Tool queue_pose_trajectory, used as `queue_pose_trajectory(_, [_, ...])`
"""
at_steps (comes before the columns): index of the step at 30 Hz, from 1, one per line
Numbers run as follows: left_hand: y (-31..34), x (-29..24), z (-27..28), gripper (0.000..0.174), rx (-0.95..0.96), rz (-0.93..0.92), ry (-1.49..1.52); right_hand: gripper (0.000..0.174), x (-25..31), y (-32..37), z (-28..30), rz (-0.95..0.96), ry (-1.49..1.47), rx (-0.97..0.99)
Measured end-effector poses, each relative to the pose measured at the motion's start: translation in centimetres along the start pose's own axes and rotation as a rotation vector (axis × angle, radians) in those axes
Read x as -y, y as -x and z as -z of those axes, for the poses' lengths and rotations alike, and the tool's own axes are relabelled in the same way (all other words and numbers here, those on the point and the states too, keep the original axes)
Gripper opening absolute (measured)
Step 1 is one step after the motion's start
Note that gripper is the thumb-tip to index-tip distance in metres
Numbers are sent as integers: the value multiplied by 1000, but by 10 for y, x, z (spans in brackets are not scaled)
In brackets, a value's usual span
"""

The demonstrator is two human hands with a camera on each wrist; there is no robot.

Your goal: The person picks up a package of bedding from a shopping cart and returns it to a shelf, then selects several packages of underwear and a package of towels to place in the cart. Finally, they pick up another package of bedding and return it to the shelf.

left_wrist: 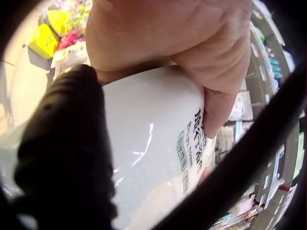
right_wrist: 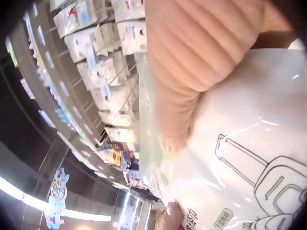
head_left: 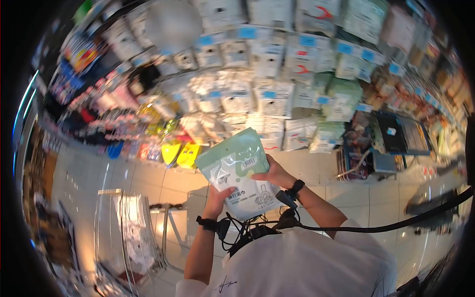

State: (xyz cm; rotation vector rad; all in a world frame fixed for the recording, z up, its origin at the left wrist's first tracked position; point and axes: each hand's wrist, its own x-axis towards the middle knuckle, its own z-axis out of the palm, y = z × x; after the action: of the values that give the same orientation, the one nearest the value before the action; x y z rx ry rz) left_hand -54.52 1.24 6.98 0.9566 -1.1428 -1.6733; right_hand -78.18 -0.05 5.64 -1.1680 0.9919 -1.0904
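A packaged bath towel (head_left: pixel 231 163), in a glossy white and pale green bag, is held up in front of the person's chest. On its lower left edge the left hand (head_left: pixel 216 202) grips it, thumb across the printed face. The right hand (head_left: pixel 276 174) holds the opposite edge, its thumb also laid over the front. "Bath towel" lettering shows on the bag (left_wrist: pixel 153 129) in the left wrist view. A suitcase drawing is printed on the bag (right_wrist: pixel 268 110) in the right wrist view, where the right thumb presses near the green band. Fingers behind the bag are mostly hidden.
Ahead stands a wall of hanging white packs (head_left: pixel 267 57) with blue tags. Yellow items (head_left: pixel 188 154) hang low at left. A black box (head_left: pixel 391 131) is among goods at right. A wire-framed rack (head_left: pixel 136 232) stands at lower left on the tiled floor (head_left: pixel 316 198).
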Motion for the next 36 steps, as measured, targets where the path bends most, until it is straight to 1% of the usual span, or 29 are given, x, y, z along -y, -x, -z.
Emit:
queue_pose_trajectory(1, [17,-10,15,51,-44,-39,31,77,10,-3,-26,-22,10,52])
queue_pose_trajectory(2, [33,-18,33,51,-90,-66,42,77,17,-7,-52,-21,23,105])
queue_pose_trajectory(4, [62,-30,70,49,-165,-106,84,81,28,-17,-100,-31,-40,201])
queue_pose_trajectory(5, [76,-32,90,50,-199,-137,105,81,26,-25,-122,-31,-35,255])
queue_pose_trajectory(6, [93,-34,110,50,-247,-158,107,84,21,-33,-143,-7,-4,361])
queue_pose_trajectory(7, [109,-35,127,52,-280,-168,198,87,16,-38,-165,16,24,464])
queue_pose_trajectory(8, [125,-36,144,54,-309,-183,289,87,13,-42,-188,14,22,512])
queue_pose_trajectory(10, [155,-36,175,53,-368,-246,328,94,7,-51,-231,67,170,685])
queue_pose_trajectory(11, [167,-39,186,53,-415,-241,362,94,1,-58,-249,66,167,723])
queue_pose_trajectory(13, [192,-40,208,52,-496,-256,389,95,-17,-66,-286,182,256,751])
queue_pose_trajectory(14, [202,-39,217,52,-533,-270,401,95,-16,-67,-304,175,257,791])
queue_pose_trajectory(16, [222,-36,239,50,-597,-288,403,91,-21,-65,-337,-126,47,853])
queue_pose_trajectory(17, [230,-42,247,49,-636,-299,386,88,-29,-67,-354,-108,-60,848])
queue_pose_trajectory(18, [238,-45,260,49,-669,-299,385,88,-38,-71,-371,-123,-69,876])
queue_pose_trajectory(20, [251,-48,289,47,-748,-283,276,86,-58,-79,-403,-99,-166,885])
queue_pose_trajectory(21, [259,-50,305,47,-731,-252,249,86,-67,-84,-417,-120,-170,912])
queue_pose_trajectory(22, [265,-50,316,47,-765,-251,251,83,-74,-91,-433,-153,-182,929])
queue_pose_trajectory(24, [275,-56,340,45,-882,-187,226,80,-90,-106,-467,-194,-211,982])
queue_pose_trajectory(25, [280,-58,354,45,-919,-191,221,77,-101,-111,-478,-251,-243,994])
queue_pose_trajectory(26, [283,-61,366,48,-910,-167,192,75,-106,-115,-491,-315,-278,1003])
queue_pose_trajectory(27, [288,-62,377,51,-899,-141,168,69,-110,-119,-504,-345,-357,1000])
queue_pose_trajectory(28, [294,-64,388,54,-885,-118,146,69,-114,-122,-516,-362,-365,1027])
queue_pose_trajectory(29, [301,-68,397,56,-948,-35,107,67,-119,-125,-527,-466,-422,994])
queue_pose_trajectory(30, [306,-73,408,56,-976,-33,114,66,-124,-130,-538,-571,-473,955])
queue_pose_trajectory(31, [310,-81,414,56,-1013,-48,85,62,-140,-140,-550,-567,-469,992])
queue_pose_trajectory(32, [315,-86,420,56,-1048,-66,55,62,-143,-145,-558,-586,-465,1008])
queue_pose_trajectory(33, [326,-89,428,54,-1080,-25,136,61,-145,-152,-568,-689,-500,974])
queue_pose_trajectory(34, [337,-90,437,54,-1096,-36,149,61,-143,-159,-580,-786,-527,938])
queue_pose_trajectory(36, [359,-88,454,49,-1197,-101,264,58,-139,-177,-601,-770,-549,937])
